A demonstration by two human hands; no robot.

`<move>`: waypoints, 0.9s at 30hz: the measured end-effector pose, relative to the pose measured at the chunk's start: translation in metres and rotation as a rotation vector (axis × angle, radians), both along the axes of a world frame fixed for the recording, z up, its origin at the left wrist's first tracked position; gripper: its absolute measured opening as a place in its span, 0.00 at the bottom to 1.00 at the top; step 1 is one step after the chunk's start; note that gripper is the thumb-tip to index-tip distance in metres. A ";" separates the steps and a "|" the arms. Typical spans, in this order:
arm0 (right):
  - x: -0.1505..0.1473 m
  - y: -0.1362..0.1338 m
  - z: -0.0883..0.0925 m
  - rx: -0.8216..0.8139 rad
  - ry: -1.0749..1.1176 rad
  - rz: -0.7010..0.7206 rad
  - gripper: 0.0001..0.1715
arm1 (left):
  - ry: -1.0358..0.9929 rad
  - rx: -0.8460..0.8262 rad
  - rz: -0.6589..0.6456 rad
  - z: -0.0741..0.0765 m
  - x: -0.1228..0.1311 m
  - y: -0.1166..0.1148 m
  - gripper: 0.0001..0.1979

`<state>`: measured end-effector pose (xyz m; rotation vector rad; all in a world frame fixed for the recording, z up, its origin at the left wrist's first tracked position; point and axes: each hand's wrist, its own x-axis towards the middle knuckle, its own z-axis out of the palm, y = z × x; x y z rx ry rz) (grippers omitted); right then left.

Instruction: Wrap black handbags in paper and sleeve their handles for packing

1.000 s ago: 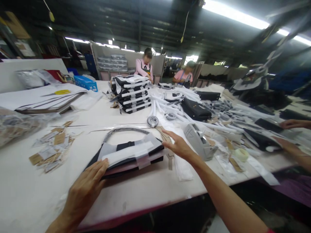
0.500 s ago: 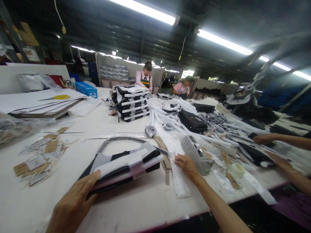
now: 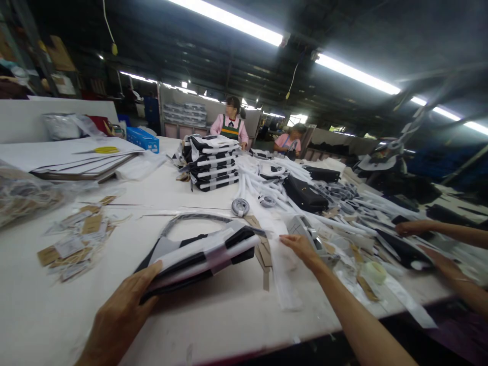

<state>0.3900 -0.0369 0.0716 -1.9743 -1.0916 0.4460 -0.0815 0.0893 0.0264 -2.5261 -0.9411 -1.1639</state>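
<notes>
My left hand grips the near left end of a black handbag, thumb below and fingers on top. The bag is partly wrapped in white padding, with a clear band around it. Its wrapped handle arches behind it on the table. To the right, my right hand pinches the edge of a thin white wrapping sheet between thumb and fingertips. Just behind that hand stands a grey tape dispenser, partly hidden by it. Flat brown card pieces lie between bag and sheets.
Paper tags lie at left, near scissors on a board stack. Wrapped bags are piled behind. Black bags and white tubes crowd the right, where a co-worker's hands work. Two people stand across the table.
The view has shifted slightly, so the scene sits a little further right. My right hand has drawn in to a pinch at the sheet's edge. The left hand keeps hold of the handbag.
</notes>
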 end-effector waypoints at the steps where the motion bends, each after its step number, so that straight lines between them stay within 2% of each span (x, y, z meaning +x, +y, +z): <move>1: -0.006 0.001 0.009 0.014 0.003 0.000 0.26 | -0.016 -0.010 0.002 0.000 0.000 0.000 0.22; 4: -0.038 0.003 0.033 0.046 0.037 0.090 0.22 | -0.084 -0.061 0.024 0.001 -0.001 -0.001 0.22; 7: -0.091 0.000 0.037 0.067 0.076 0.300 0.17 | -0.136 -0.164 0.062 0.006 0.000 -0.002 0.21; 9: -0.133 -0.006 0.024 0.056 0.077 0.447 0.15 | -0.162 -0.246 0.097 0.010 0.000 -0.003 0.20; 13: -0.207 -0.029 -0.013 -0.035 0.052 0.702 0.07 | -0.226 -0.411 0.146 0.019 0.001 -0.006 0.20; 15: -0.227 -0.039 -0.022 -0.078 0.032 0.810 0.06 | -0.263 -0.468 0.153 0.021 0.001 -0.008 0.20; 17: -0.230 -0.042 -0.021 -0.110 0.053 0.873 0.03 | -0.296 -0.502 0.161 0.022 0.001 -0.009 0.20; 19: -0.217 -0.036 -0.018 -0.114 0.086 0.811 0.04 | -0.324 -0.524 0.162 0.021 0.001 -0.009 0.20; 21: -0.193 -0.024 -0.022 -0.053 -0.001 0.588 0.13 | -0.356 -0.539 0.154 0.019 0.000 -0.010 0.21; 24: -0.158 -0.001 -0.049 0.003 -0.323 0.212 0.28 | -0.408 -0.563 0.140 0.016 -0.001 -0.010 0.21; 25: -0.152 0.007 -0.061 -0.019 -0.418 0.160 0.33 | -0.427 -0.573 0.138 0.014 -0.002 -0.011 0.20; 27: -0.152 0.021 -0.083 -0.068 -0.564 0.183 0.37 | -0.469 -0.592 0.130 0.012 -0.003 -0.012 0.20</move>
